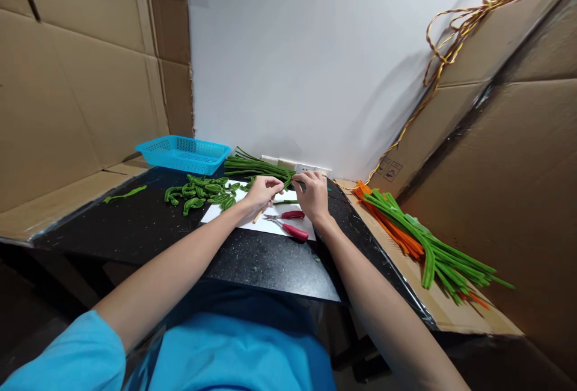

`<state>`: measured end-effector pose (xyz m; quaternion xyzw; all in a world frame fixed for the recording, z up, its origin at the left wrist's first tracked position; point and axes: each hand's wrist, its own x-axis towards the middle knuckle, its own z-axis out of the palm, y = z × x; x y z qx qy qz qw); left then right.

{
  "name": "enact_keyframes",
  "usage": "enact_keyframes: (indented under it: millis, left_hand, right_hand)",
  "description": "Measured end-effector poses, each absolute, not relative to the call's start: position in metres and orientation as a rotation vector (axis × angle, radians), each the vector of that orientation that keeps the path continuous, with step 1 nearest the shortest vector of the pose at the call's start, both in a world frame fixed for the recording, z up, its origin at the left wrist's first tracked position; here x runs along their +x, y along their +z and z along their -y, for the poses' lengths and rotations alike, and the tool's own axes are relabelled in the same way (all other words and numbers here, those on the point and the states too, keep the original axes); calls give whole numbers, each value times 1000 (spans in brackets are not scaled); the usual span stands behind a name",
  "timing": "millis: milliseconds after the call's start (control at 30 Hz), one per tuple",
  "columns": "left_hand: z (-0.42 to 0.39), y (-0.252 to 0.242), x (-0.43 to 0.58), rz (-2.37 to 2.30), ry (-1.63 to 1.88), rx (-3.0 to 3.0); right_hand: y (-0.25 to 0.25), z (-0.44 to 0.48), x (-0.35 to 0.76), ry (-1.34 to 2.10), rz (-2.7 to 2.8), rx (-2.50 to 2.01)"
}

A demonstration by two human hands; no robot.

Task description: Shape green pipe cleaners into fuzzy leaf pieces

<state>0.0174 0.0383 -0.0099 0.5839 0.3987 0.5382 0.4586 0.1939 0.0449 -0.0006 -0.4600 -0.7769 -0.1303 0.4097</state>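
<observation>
My blue shirt [234, 349] is closest. My left hand [264, 191] and right hand [313, 195] both pinch one green pipe cleaner [288, 183] tight, just above the red pliers [291, 225].

Mid-frame: left hand [264, 191] and right hand [312, 193] pinch a green pipe cleaner [288, 183] over white paper [252, 222] (red-handled pliers [291, 224] below); blue basket [183, 153] at left.

Sheet [252, 221] lay on the table [148, 228]; pliers [291, 224] on the sheet. Basket [183, 154] sat behind-left of the sheet, stem pile [424, 237] to its right.
</observation>
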Motion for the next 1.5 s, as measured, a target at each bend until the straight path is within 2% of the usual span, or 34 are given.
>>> enact_keyframes:
  millis: [300, 633, 967, 1167, 1500]
  left_hand:
    - [-38, -10, 17, -984, 1355, 1457]
    - [-39, -12, 18, -1036, 1343, 1492]
    - [-38, -12, 17, -1046, 1323, 1513]
    - [-44, -16, 17, -1066, 1326, 1489]
    - [-47, -17, 17, -1040, 1382, 1543]
  right_hand:
    - [1, -41, 188, -345, 1975, -1099]
    - [-1, -54, 203, -303, 1785, -1235]
    - [-2, -49, 194, -301, 2060, -1065]
    - [-6, -56, 202, -290, 1959, -1143]
    - [-6, -54, 203, -122, 1910, -1174]
